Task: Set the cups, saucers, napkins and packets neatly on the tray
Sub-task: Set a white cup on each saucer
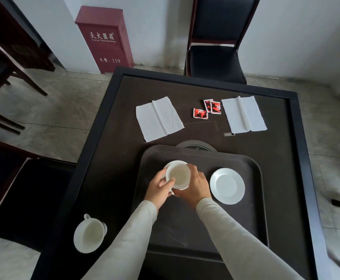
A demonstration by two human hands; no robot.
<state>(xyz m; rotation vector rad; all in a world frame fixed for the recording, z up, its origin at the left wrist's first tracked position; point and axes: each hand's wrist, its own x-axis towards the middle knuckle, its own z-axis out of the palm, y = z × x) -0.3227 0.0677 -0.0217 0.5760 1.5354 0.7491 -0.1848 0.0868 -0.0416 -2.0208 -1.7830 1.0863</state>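
Left hand and right hand both curl around small white ceramic cup at frame centre. Cup sits over white saucer on dark plastic tray.

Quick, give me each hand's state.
Left hand: closed on the cup.
Right hand: closed on the same cup, over its saucer.

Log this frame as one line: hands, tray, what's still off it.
hands: left and right both on cup over saucer | tray: bare saucer | off tray: second cup, two napkins, packets
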